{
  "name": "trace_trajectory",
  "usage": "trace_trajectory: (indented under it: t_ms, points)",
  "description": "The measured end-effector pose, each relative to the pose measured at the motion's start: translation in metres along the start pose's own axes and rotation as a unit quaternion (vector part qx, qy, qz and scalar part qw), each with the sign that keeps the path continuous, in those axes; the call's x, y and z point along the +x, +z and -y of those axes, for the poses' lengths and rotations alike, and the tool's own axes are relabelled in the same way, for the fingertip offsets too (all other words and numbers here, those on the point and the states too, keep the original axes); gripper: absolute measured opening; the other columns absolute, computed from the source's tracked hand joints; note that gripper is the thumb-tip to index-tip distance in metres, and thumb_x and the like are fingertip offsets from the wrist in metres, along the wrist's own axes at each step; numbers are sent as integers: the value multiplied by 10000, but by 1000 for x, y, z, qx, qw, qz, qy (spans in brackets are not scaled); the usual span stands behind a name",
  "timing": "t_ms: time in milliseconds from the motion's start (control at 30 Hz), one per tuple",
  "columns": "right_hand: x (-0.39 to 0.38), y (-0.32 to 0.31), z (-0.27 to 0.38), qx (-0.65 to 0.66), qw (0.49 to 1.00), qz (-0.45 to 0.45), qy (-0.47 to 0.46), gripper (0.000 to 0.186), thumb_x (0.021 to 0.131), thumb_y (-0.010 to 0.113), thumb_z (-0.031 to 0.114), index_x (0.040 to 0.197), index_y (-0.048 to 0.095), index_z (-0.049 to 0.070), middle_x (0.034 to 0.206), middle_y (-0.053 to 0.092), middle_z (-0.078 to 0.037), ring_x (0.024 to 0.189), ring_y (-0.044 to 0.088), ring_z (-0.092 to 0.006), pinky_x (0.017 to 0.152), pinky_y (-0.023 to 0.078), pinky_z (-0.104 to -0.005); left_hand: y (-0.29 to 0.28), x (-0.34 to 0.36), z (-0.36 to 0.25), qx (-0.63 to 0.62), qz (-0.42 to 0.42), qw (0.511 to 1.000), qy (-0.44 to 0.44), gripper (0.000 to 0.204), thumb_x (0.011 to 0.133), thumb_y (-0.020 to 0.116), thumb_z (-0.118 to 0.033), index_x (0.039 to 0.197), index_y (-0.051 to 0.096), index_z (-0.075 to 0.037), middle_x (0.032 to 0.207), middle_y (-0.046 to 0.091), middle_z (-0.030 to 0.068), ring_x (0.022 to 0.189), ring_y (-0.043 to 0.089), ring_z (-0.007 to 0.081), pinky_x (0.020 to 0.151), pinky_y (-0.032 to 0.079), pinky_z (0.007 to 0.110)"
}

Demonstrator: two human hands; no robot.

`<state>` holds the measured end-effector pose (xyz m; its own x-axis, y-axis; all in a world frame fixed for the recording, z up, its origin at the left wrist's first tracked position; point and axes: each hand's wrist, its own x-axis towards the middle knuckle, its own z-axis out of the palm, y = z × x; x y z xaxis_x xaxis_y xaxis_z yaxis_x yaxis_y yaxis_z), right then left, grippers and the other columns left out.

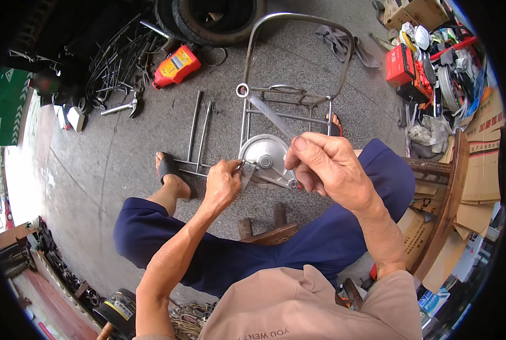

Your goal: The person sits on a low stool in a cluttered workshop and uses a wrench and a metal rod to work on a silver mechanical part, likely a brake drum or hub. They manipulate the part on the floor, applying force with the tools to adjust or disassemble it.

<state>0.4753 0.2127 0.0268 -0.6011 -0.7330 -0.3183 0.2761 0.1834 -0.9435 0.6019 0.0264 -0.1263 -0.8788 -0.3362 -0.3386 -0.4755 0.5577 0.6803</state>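
Before me, between my knees, is a round silver brake plate (258, 149) with a hub in its middle and a small lever at its side. My left hand (223, 184) is closed at its left edge, the fingertips pinching near the lever. In my right hand (335, 170) is a long silver wrench (271, 116), gripped at its near end. Its ring end points away and to the left, raised above the floor. Behind the plate lies a bent-tube metal frame (247, 51), which the wrench partly overlaps. What lies under the plate is mostly hidden.
Left of the frame, thin metal rods (195, 127) lie near my left foot. Farther out are a hammer (125, 106), a red bottle (176, 66) and tyres (224, 37). A red battery box (400, 64) and cluttered parts stand at right, beside cardboard (485, 158).
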Motion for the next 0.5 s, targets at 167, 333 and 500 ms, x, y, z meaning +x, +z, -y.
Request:
trace_trajectory:
  t_ms: [167, 333, 500]
  points:
    - [-2, 7, -3, 66, 991, -77, -86, 348, 1004, 432, 277, 980, 611, -20, 610, 539, -20, 457, 439, -31, 407, 330, -164, 4, -4, -5, 2, 12, 1000, 29, 279, 796, 634, -163, 976, 622, 50, 848, 622, 270, 822, 628, 413, 729, 503, 470]
    - [1, 11, -6, -25, 986, -145, -72, 277, 981, 445, 200, 1060, 589, -24, 643, 574, -57, 497, 497, -66, 442, 374, -184, 10, -17, -6, 58, -5, 996, 62, 280, 799, 647, -145, 965, 520, 42, 857, 604, 260, 767, 620, 434, 663, 496, 506]
    - [17, 8, -25, 75, 950, -218, -212, 230, 942, 518, 164, 1011, 630, -25, 743, 621, -79, 563, 553, -97, 533, 481, -229, 29, -29, -10, 50, -34, 998, 22, 270, 833, 620, -152, 957, 496, 54, 809, 612, 276, 720, 617, 453, 629, 491, 514]
